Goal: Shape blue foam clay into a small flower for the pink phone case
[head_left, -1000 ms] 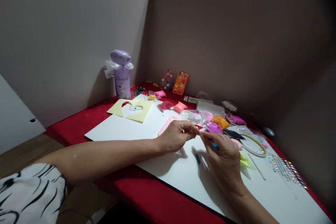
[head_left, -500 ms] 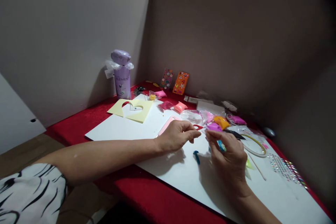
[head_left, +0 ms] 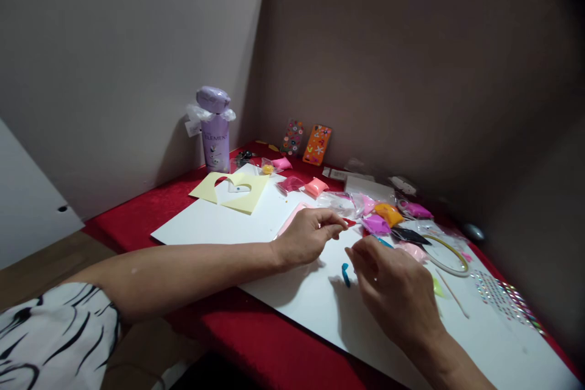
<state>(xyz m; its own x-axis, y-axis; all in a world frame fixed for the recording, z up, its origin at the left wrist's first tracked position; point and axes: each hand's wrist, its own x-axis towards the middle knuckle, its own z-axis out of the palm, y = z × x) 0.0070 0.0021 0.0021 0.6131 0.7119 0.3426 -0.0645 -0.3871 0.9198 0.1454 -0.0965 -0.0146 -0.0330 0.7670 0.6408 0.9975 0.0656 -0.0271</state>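
My left hand (head_left: 312,234) hovers over the white board with thumb and fingers pinched; whatever is between the fingertips is too small to make out. Facing it, lower and to the right, my right hand (head_left: 395,280) is also closed in a pinch, its grip contents hidden. A small curved blue piece, like soft clay (head_left: 346,275), shows just below the right fingertips; whether anything touches it is unclear. Behind my left hand lies a pink phone case (head_left: 292,219), partly covered by the hand. A small red item (head_left: 350,222) shows past the left fingertips.
Bagged coloured clay, including a purple packet (head_left: 375,225) and an orange one (head_left: 388,214), lies beyond my hands. A yellow paper with a heart cutout (head_left: 247,201), purple bottle (head_left: 216,143), decorated orange phone case (head_left: 317,145), thin stick (head_left: 452,294) and rhinestone sheet (head_left: 496,295) surround the area.
My right hand has lowered slightly and turned, its fingertips moving down and away from the left ones. The left hand is nearly still. The blue piece shows a more curved shape.
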